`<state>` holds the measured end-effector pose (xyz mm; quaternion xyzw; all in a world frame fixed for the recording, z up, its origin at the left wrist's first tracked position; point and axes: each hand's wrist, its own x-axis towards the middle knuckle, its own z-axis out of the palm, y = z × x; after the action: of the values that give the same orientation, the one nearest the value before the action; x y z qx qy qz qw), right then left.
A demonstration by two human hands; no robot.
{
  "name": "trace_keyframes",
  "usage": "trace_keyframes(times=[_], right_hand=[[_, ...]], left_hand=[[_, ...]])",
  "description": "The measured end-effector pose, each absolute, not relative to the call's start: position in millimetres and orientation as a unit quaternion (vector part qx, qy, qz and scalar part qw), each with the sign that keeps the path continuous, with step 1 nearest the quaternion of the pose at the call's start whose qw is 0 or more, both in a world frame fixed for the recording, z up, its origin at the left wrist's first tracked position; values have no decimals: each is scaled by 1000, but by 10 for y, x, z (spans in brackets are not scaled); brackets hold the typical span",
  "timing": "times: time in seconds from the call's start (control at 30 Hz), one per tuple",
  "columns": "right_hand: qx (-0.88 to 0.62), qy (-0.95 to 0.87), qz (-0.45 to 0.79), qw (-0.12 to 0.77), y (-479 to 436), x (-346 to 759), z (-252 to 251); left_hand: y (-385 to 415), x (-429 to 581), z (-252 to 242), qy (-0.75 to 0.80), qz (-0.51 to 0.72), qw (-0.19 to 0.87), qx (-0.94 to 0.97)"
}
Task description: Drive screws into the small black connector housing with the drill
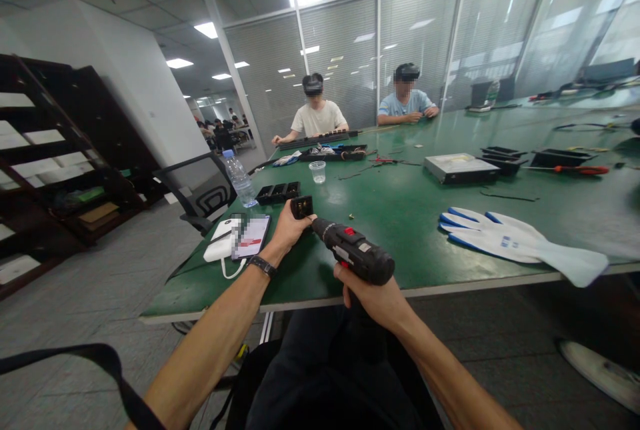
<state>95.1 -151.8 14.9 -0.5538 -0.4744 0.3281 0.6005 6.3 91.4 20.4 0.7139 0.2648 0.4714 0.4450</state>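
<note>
My right hand (367,293) is wrapped round the grip of a black cordless drill (353,249) with red switches. The drill points away and to the left, its chuck close to my left hand (289,231). In the fingers of that left hand is a small black box-shaped part (302,207), tilted up on the table edge side, with brassy bits showing inside. The drill's tip meets or nearly meets this part; the exact contact is too small to tell. A black compartment tray (278,193) lies just beyond the left hand.
On the green table (390,217) are a water bottle (240,179), a phone (251,237), a white power bank (221,241), a plastic cup (317,172), a white-blue glove (500,237), a metal drive (460,169) and a screwdriver (575,169). Two people sit across.
</note>
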Motion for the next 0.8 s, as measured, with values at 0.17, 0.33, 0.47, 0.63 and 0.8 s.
trace_keyframes(times=[0.17,0.33,0.47,0.63,0.8], right_hand=[[-552,-447,354,609,-1512,967,179],[-565,-476,326,590,-1522,950,158],[-572,-483,323,578,-1527,951,149],[-560,-481,328,589,-1528,962,179],[-560,-472,331,595,-1523,963,190]], left_hand=[[880,84,220,263,475,457,705],[887,76,216,272,472,456,704],[877,66,235,276,466,455,707],[853,62,264,276,471,449,707],[884,69,243,273,469,452,708]])
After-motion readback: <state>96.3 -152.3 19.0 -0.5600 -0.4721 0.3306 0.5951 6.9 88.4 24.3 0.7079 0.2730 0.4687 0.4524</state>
